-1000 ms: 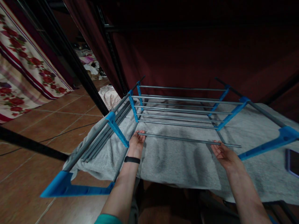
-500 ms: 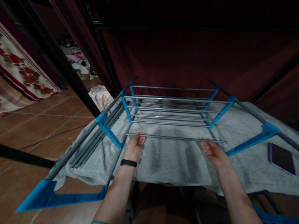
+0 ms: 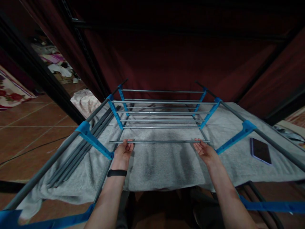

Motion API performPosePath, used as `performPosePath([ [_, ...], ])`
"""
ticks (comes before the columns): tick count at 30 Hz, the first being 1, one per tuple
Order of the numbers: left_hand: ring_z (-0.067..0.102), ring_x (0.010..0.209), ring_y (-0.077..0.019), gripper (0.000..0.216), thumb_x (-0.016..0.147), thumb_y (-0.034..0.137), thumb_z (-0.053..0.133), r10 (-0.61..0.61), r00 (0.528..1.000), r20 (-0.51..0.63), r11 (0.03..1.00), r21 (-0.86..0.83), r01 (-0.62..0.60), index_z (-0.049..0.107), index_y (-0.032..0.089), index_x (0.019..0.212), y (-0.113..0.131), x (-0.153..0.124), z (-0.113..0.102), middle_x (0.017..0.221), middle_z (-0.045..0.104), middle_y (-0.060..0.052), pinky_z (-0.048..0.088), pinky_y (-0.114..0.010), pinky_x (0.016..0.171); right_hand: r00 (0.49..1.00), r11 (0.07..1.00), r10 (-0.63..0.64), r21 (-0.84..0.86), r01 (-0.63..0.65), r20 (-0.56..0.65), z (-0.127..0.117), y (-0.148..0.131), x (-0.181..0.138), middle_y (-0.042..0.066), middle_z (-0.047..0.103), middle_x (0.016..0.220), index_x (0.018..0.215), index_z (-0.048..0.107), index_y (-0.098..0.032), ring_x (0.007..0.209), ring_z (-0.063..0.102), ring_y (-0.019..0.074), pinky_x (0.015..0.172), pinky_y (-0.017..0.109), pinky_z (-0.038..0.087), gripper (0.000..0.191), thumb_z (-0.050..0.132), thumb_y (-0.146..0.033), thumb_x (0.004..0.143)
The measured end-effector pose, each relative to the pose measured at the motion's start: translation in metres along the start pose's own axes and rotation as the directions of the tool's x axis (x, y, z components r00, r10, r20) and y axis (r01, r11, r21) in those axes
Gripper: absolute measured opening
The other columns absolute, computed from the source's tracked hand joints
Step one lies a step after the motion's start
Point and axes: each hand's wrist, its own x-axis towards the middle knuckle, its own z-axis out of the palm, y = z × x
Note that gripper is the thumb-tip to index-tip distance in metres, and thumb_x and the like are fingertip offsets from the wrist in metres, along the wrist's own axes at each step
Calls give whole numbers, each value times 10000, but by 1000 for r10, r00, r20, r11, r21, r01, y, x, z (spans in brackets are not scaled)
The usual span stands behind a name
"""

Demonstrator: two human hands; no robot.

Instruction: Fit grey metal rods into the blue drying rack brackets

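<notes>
Over blanket [image 3: 162, 168] | left grip [image 3: 122, 152], right grip [image 3: 205, 151] palm-up | holding 1 rod [image 3: 162, 142]

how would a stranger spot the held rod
Find the rack on the grey blanket. Nearer than its crossbars, the left hand and right hand hold a thin grey rod. Unlike the crossbars, its ends are free of blue brackets.

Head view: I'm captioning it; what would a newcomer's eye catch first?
Probably the blue and gray rack across the middle, over a gray blanket. In front, the left hand and right hand hold a gray rod crosswise. A phone lies on the blanket at right.
</notes>
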Motion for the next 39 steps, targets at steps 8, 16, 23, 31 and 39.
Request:
performPosePath([
  [8,580,530,-91,212,892,57,463,-2,1000,-23,999,42,3,535,146,714,3,9,-1,654,599,-15,512,-195,510,999,998,-21,58,23,-34,2,-1,-1,29,687,762,814,581,-161,739,680,105,726,245,595,200,421,-73,896],
  [16,583,544,-102,222,886,48,453,-5,1000,-26,998,60,7,529,143,700,6,8,-2,651,592,-19,510,-197,490,999,996,-27,79,31,-43,0,-1,2,33,687,770,822,576,-161,736,680,103,736,249,591,187,419,-106,909],
  [23,565,497,-91,219,881,40,465,15,999,-32,997,75,-13,519,145,697,7,6,-3,622,580,-6,496,-180,456,999,996,-16,90,20,-46,1,-2,1,34,690,784,850,576,-178,742,682,106,731,259,592,214,381,-166,938],
  [31,539,464,-81,234,895,52,462,21,1000,-22,992,125,-18,504,143,684,8,8,-4,586,564,7,479,-167,423,999,995,2,99,3,-44,3,-3,-4,34,687,773,857,575,-183,735,680,104,727,246,581,268,331,-220,962],
  [39,528,449,-72,242,886,21,450,28,999,-38,992,127,-23,480,157,688,9,11,-3,560,531,33,476,-163,440,999,995,23,96,-21,-24,5,-6,-8,44,681,760,853,572,-176,745,676,116,702,250,579,305,310,-280,969],
])
